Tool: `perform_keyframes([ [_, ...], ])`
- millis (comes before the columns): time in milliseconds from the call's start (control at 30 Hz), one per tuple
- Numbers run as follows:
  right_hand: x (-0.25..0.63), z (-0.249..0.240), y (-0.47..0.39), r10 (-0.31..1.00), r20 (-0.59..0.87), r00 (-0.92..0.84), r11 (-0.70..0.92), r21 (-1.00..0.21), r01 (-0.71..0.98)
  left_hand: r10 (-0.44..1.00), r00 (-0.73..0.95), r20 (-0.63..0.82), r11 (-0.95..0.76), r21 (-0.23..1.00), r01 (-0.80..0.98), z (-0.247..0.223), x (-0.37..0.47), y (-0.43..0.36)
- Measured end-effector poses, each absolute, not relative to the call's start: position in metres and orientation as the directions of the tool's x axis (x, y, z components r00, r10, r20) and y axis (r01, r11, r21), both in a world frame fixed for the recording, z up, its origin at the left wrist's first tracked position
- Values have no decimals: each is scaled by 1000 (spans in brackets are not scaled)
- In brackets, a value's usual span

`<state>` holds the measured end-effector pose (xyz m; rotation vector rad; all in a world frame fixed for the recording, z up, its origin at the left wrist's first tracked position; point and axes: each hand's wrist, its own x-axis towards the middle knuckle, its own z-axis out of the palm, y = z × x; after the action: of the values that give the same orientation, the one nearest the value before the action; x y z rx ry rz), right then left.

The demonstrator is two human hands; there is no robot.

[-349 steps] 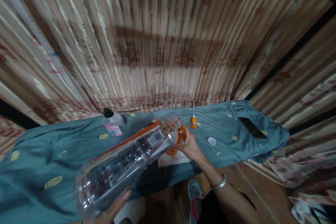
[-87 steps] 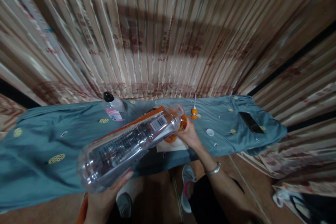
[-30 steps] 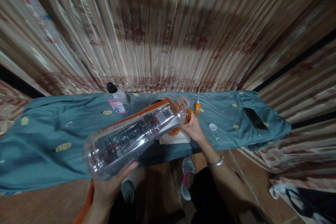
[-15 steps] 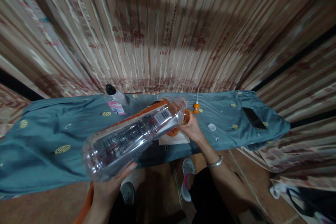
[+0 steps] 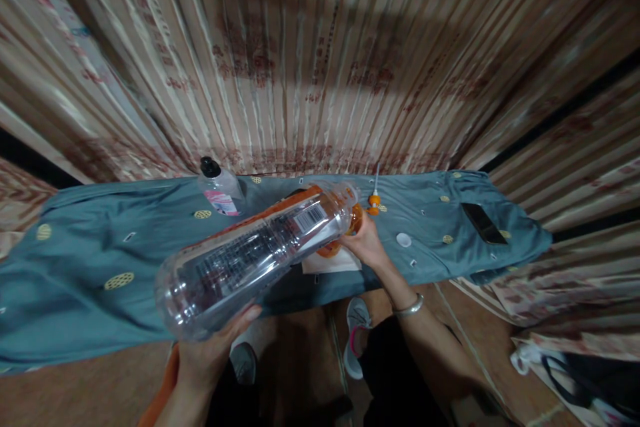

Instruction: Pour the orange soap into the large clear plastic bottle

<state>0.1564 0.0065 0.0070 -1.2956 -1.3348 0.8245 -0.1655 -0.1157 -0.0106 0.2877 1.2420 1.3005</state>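
A large clear plastic bottle (image 5: 255, 260) with a printed label lies tilted in the air, its neck up to the right. Its base end rests on my left hand (image 5: 215, 350), whose fingers support it from below. My right hand (image 5: 365, 240) is closed round the top of an orange bottle (image 5: 330, 250), right by the big bottle's mouth. Much of the orange bottle is hidden behind the big one. Beneath it lies a white sheet (image 5: 340, 263). Just beyond my right hand is an orange pump head (image 5: 374, 202) with a white tube.
A teal patterned cloth (image 5: 100, 233) covers the table. A clear pump bottle with a black top (image 5: 220, 192) stands at the back left. To the right are a white round disc (image 5: 404, 239) and a black phone (image 5: 483, 223). A curtain (image 5: 310, 67) hangs behind.
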Motion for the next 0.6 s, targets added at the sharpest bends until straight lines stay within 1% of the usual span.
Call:
perform_keyframes([
  [100, 156, 8, 6, 963, 223, 148, 183, -952, 245, 815, -183, -550, 377, 743, -553, -6, -164, -116],
  [233, 156, 9, 6, 967, 208, 145, 170, -956, 239, 802, -246, -544, 363, 772, -522, 0, -167, -113],
  [400, 155, 9, 5, 970, 201, 136, 168, -961, 219, 808, -254, -531, 355, 784, -509, -3, -173, -114],
  [600, 156, 7, 7, 969, 209, 130, 174, -956, 238, 829, -326, -454, 302, 855, -421, -22, -186, -110],
])
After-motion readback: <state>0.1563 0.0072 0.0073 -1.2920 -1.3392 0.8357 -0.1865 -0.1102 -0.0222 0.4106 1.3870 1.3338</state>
